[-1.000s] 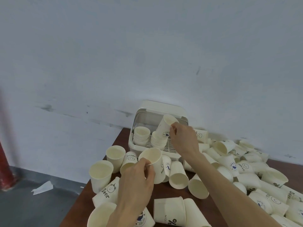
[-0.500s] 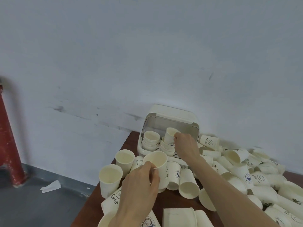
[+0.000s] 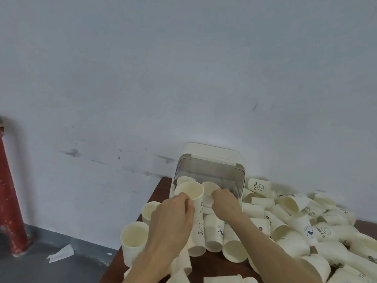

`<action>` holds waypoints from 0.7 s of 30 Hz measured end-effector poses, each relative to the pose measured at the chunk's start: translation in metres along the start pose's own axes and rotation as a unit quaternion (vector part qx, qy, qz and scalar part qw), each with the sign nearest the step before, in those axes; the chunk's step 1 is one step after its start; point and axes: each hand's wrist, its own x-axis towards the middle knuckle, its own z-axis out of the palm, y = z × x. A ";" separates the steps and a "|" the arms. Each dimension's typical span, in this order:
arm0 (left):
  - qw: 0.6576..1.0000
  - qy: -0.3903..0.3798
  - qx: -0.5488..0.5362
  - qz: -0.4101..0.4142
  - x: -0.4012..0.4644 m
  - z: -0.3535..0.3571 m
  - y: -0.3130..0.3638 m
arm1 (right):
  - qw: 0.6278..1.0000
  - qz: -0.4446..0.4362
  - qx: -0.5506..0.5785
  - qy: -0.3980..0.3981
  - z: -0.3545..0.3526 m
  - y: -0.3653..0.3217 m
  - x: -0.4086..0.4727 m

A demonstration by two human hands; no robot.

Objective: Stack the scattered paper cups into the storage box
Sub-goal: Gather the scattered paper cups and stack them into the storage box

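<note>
The cream storage box (image 3: 210, 160) stands at the table's back edge with its lid up. Inside it are two cup stacks, one at the left (image 3: 184, 179) and one at the right (image 3: 209, 187). My right hand (image 3: 224, 204) is at the box's front, its curled fingers on the top cup of the right stack. Just in front of the box, my left hand (image 3: 173, 219) grips an upright paper cup (image 3: 190, 194) by its side. Several more paper cups (image 3: 295, 203) lie scattered over the right of the table.
Two empty cups stand upright near the table's left edge (image 3: 134, 240) (image 3: 150, 210). The brown table (image 3: 212, 266) ends at a corner left of the box. A red post (image 3: 10, 201) and a paper scrap (image 3: 61, 253) are on the floor at left. A grey wall is behind.
My right hand lowered its cup onto the right stack in the box. My left hand carried its cup up and forward, close to the box front.
</note>
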 end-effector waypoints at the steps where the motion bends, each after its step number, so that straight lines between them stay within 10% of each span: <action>1: 1.000 -0.001 0.009 0.001 0.004 0.000 0.001 | 1.000 -0.004 -0.002 0.000 -0.001 0.000 -0.002; 21: 0.999 0.050 -0.005 0.015 0.102 0.047 -0.009 | 0.991 -0.058 0.048 0.115 -0.033 0.020 -0.076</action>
